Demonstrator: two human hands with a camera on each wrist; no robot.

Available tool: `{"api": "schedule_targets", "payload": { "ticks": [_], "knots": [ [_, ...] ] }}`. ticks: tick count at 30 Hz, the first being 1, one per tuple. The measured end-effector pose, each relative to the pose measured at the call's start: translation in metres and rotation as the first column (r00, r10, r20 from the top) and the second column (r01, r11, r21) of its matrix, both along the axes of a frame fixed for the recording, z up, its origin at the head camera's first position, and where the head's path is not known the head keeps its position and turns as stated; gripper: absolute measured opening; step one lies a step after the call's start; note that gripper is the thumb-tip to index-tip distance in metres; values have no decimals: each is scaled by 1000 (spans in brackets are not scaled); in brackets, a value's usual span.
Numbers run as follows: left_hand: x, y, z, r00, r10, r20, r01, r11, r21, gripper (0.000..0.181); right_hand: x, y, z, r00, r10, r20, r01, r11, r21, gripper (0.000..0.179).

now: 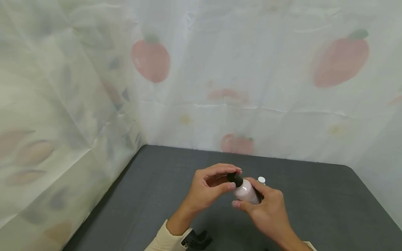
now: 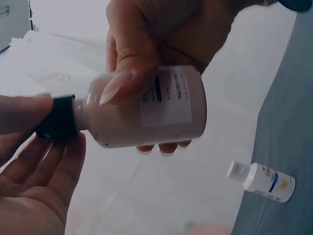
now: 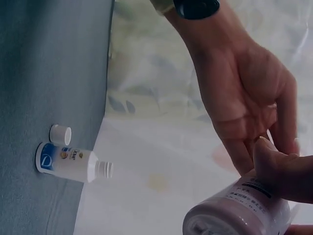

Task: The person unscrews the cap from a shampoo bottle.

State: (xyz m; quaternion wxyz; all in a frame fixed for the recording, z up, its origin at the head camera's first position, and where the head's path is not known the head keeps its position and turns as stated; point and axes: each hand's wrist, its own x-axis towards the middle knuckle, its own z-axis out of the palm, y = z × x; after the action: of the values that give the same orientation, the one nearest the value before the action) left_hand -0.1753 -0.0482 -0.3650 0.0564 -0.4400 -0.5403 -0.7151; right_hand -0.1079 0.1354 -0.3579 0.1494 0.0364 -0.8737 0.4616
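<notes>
A pale pink bottle (image 1: 246, 192) with a black cap (image 1: 235, 179) is held tilted above the dark table. My right hand (image 1: 267, 209) grips its body; in the left wrist view, the right thumb (image 2: 120, 88) lies across the bottle beside a printed label (image 2: 168, 100). At the other end, my left hand (image 1: 207, 184) pinches the black cap between thumb and fingers. The cap sits at the bottle's neck; whether it is loosened I cannot tell. In the right wrist view, the bottle's base (image 3: 210, 223) faces the camera.
Behind the right hand, a white bottle (image 3: 71, 163) with a blue label stands on the table (image 1: 150, 188). Its threaded neck is bare in the right wrist view, and a white cap (image 3: 60, 134) sits beside it. Fruit-patterned sheets (image 1: 251, 69) hang at the back and left.
</notes>
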Motion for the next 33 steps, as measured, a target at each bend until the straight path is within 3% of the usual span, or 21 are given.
{"api": "schedule_targets", "payload": {
  "ticks": [5,14,17,22,30,33],
  "knots": [
    [-1,1,-1,998,60,8,-60,998,-34,31,2,0,-2,1000,-11,9,11,999,35,60],
    [1,8,0,999,27,-27,-26,999,48,24,4,-1,-2,1000,-3,-15,3,1000,5,63],
    [2,6,0,1000,15,-11,-15,999,35,30,2,1,0,1000,-10,-3,10,1000,20,61],
    [2,5,0,999,51,19,-51,999,-2,29,4,2,1,998,-24,58,22,998,50,66],
    [1,9,0,998,56,-40,-54,998,34,19,5,0,-2,1000,-6,4,6,999,39,63],
    [2,7,-1,998,20,-53,-19,1000,20,24,3,2,0,1000,-8,7,8,999,46,63]
  ]
}}
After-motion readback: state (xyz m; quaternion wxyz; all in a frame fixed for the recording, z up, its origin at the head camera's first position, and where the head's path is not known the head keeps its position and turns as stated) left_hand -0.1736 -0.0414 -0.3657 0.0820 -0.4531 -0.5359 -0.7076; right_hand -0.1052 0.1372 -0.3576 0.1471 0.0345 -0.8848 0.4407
